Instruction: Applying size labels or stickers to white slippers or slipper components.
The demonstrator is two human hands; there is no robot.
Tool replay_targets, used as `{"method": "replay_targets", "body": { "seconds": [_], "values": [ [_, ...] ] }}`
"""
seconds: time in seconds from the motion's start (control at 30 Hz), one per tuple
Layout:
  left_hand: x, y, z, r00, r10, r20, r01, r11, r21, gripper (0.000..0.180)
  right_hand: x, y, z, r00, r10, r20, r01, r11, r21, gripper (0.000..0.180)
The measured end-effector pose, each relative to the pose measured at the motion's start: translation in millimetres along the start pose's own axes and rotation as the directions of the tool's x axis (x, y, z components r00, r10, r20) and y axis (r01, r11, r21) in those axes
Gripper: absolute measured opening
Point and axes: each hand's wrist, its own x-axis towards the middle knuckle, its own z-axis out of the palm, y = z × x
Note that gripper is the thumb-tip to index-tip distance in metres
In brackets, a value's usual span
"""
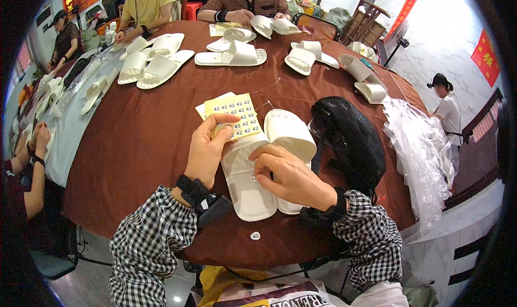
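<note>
Between the thumb and fingers of my left hand [209,143] is a pale yellow sheet of round white number stickers [237,109]. A second pale sheet shows partly behind it. Below them a pair of white slide slippers lies on the table, toes away from me: a left slipper [249,202] and a right slipper [291,137]. Over the left slipper hovers or rests my right hand [293,178], its fingers curled; what they hold, if anything, is hidden. A small round sticker [253,179] shows on the left slipper's insole, beside my right fingertips.
A black mesh bag [350,140] stands right of the slippers. Another loose round sticker [255,236] lies near the front edge of the brown-covered table [134,161]. More white slippers [231,57] lie farther back. Clear plastic bags [423,156] hang at the right. Several people sit around.
</note>
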Motion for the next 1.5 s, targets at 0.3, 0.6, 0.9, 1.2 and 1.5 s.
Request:
{"method": "replay_targets", "body": {
  "seconds": [0.3,0.6,0.9,1.2,1.5],
  "values": [
    [-0.5,-1.1,0.5,1.0,-0.003,0.006,0.003,1.0,-0.001,0.019,1.7,-3.0,6.8,0.999,0.026,-0.023,-0.028,0.996,-0.09,0.009],
    [-0.4,0.3,0.9,1.0,-0.012,-0.001,0.012,1.0,-0.011,0.019,3.5,-8.2,9.3,0.997,0.044,-0.06,-0.052,0.989,-0.139,0.011],
    [-0.3,-0.8,1.7,1.0,-0.011,0.0,0.011,1.0,0.004,0.019,5.0,-8.3,15.6,0.994,-0.006,-0.11,-0.018,0.977,-0.212,0.013],
    [-1.0,0.3,2.2,0.999,-0.031,-0.021,0.032,0.999,0.037,0.018,6.8,-13.5,14.1,0.997,0.056,-0.044,-0.064,0.971,-0.23,0.017],
    [-0.1,1.7,2.7,0.999,-0.039,0.004,0.039,0.999,-0.009,0.019,3.6,-7.0,17.1,0.992,-0.105,-0.064,0.081,0.948,-0.308,0.017]
  ]
}}
